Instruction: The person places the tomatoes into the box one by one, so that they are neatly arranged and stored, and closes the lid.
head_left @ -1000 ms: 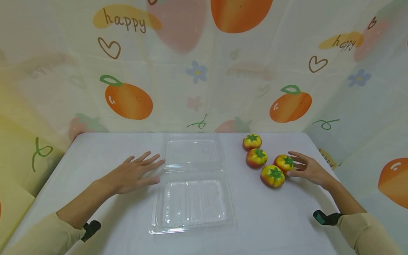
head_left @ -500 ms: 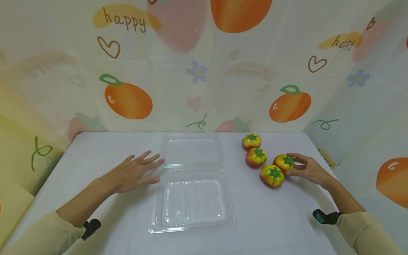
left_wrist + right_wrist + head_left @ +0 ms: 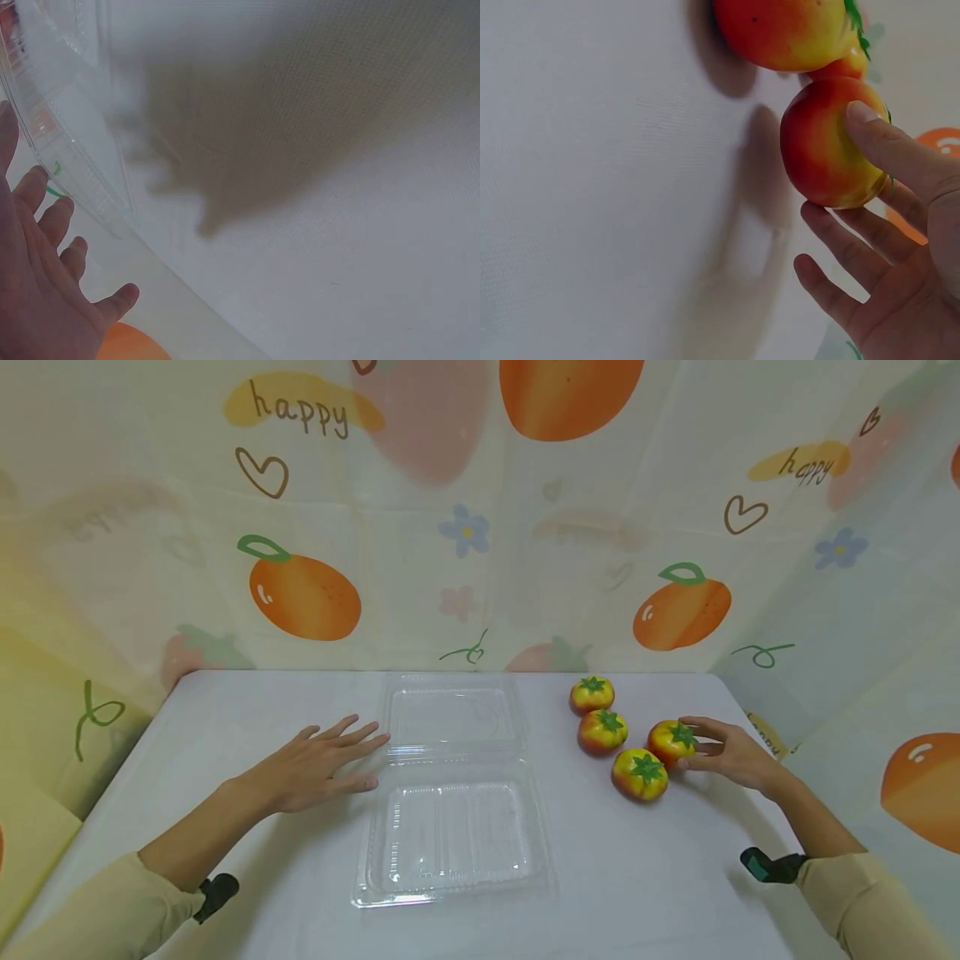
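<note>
- Held fruit (image 3: 666, 745): smooth, glossy, round but squat, red blending into yellow, at the right of the worktop (image 3: 615, 868). Its green leafy cap faces up, away from the worktop; it is broader across than from base to cap. Whether it is lifted, I cannot tell.
- Right hand (image 3: 731, 756): pinches that fruit from the right side, thumb and fingers round it.
- Near fruit (image 3: 637, 779): same shape and shine, cap up, just beside the held one.
- Two other fruits (image 3: 600, 737): farther back and to the left, close together, caps up.
- Box (image 3: 457, 831): thin clear plastic, ribbed base, opened flat with its lid on the far side; each half is longer from left to right.
- Left hand (image 3: 315, 767): fingers straight and spread at the box's left edge; contact is unclear.
- Worktop: covered in finely woven white cloth.
</note>
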`<state>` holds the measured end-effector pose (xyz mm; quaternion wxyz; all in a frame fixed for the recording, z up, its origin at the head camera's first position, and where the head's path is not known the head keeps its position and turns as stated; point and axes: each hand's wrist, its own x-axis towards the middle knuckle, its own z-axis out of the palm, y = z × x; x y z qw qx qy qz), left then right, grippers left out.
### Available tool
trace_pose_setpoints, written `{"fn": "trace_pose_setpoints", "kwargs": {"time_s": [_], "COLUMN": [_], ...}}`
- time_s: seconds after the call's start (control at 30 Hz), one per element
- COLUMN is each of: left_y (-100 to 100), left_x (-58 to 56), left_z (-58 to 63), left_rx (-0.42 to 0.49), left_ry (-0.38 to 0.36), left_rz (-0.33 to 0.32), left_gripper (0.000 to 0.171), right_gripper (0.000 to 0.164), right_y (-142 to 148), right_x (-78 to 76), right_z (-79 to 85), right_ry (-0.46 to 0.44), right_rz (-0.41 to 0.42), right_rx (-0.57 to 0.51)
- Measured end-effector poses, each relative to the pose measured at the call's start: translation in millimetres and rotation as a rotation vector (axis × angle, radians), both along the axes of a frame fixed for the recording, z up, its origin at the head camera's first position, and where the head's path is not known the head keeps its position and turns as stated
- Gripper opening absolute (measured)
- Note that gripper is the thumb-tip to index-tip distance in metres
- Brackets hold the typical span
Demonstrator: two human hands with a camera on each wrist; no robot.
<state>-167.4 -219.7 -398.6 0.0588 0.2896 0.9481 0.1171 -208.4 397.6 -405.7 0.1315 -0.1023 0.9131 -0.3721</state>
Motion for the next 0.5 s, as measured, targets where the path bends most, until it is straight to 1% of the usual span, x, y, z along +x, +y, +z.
{"fn": "trace_pose_setpoints", "kwargs": {"time_s": [0.17, 0.33, 0.4, 0.5], "left_y": [0.4, 0.9, 0.8, 0.7], "left_x": [1.0, 0.8, 0.5, 0.3], "left_z": [2.0, 1.7, 0.8, -0.2], "left_rx": [0.001, -0.007, -0.013, -0.015], "left_ry": [0.0, -0.001, 0.0, 0.0], "left_rz": [0.0, 0.002, 0.005, 0.008], "left_gripper": [0.069, 0.07, 0.07, 0.071], "right_gripper": [0.074, 0.073, 0.073, 0.072], "right_y": [-0.3, 0.6, 0.2, -2.4], "right_x": [-1.8, -5.7, -7.6, -10.5], "right_z": [8.7, 19.9, 24.0, 30.7], "right_ry": [0.024, 0.087, 0.099, 0.084], "right_rz": [0.009, 0.016, 0.031, 0.054], "right_rx": [0.019, 0.102, 0.106, 0.076]}}
